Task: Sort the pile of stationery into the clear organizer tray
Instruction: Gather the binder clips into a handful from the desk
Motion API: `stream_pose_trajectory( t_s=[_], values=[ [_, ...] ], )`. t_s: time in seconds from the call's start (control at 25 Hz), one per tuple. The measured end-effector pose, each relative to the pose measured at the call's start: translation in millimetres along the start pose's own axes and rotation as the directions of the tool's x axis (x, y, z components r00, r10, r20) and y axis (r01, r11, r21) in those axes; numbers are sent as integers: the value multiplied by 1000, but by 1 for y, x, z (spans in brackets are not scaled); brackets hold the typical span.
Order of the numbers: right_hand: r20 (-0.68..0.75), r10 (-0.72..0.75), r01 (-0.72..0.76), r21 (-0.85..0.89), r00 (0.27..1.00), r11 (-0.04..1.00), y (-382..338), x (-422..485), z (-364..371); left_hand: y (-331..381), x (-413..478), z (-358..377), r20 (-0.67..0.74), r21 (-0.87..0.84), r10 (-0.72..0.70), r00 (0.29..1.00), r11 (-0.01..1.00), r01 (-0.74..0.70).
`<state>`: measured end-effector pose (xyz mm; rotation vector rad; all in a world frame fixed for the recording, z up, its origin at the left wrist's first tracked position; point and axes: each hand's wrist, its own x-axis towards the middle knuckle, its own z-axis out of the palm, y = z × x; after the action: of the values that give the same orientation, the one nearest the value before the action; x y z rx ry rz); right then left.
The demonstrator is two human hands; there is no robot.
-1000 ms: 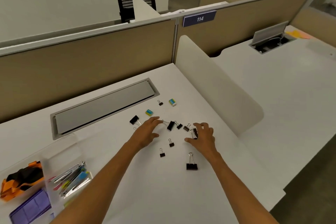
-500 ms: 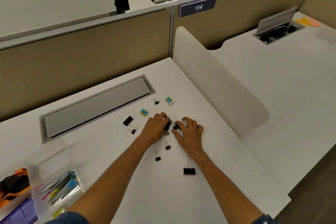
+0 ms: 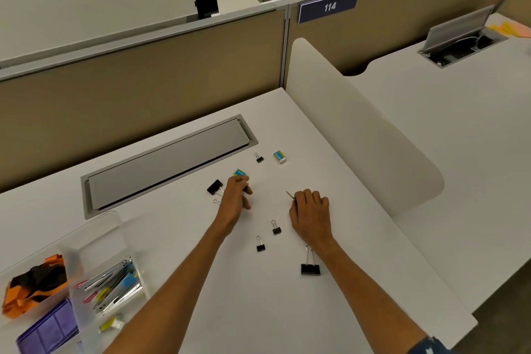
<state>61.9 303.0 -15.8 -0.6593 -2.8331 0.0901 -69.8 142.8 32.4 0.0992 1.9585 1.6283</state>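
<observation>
Black binder clips lie scattered on the white desk (image 3: 201, 282). My left hand (image 3: 235, 197) is curled beside a medium clip (image 3: 215, 187) and just below a small blue eraser (image 3: 240, 173); something dark shows at its fingertips. My right hand (image 3: 310, 210) is closed around binder clips, with a wire handle (image 3: 290, 195) poking out on its left. Two small clips (image 3: 276, 227) (image 3: 260, 244) lie between my forearms and a large clip (image 3: 310, 266) sits by my right wrist. The clear organizer tray (image 3: 100, 241) stands at the lower left.
A second eraser (image 3: 279, 157) and a tiny clip (image 3: 259, 158) lie further back. The tray holds metal clips and coloured tabs (image 3: 115, 284), orange-black cloth (image 3: 34, 282) and a purple box (image 3: 48, 330). A grey cable hatch (image 3: 166, 164) and a white divider (image 3: 359, 129) border the area.
My hands met over the middle cluster of clips and gathered them, then drew apart; that cluster is gone from the desk. The camera has tilted downward.
</observation>
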Motion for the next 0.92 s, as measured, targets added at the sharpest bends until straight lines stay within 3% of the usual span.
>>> stream_pose_trajectory(
  t_s=[0.08, 0.16, 0.24, 0.32, 0.4, 0.56, 0.72, 0.92],
  values=[
    [-3, -20, 20, 11, 1000, 1000, 0, 0, 0, 0, 3, -19, -116, 127, 91, 989, 989, -76],
    [1, -31, 31, 11, 1000, 999, 1, 0, 0, -1, 7, -39, -203, 394, 258, 945, 905, -162],
    [-5, -26, 26, 14, 1000, 1000, 2, 0, 2, -4, 12, -55, -229, 690, 339, 913, 718, -93],
    [-31, -10, 10, 14, 999, 1000, 2, 0, 3, -10, 17, -66, -244, 850, 337, 909, 526, 33],
    [-46, 0, 0, 7, 999, 1000, 2, -1, 4, -19, 20, -69, -226, 902, 325, 918, 426, 72],
    [-32, 2, -3, -38, 999, 999, 2, 0, 5, -35, 20, -68, -123, 937, 366, 922, 350, -14],
    [-1, -7, 7, -39, 1000, 999, 2, 0, 6, -44, 14, -63, -54, 987, 408, 912, 162, -15],
    [-2, -26, 26, -29, 1000, 999, 3, -1, 7, -47, 18, -57, 14, 992, 446, 895, 109, -70]
  ],
)
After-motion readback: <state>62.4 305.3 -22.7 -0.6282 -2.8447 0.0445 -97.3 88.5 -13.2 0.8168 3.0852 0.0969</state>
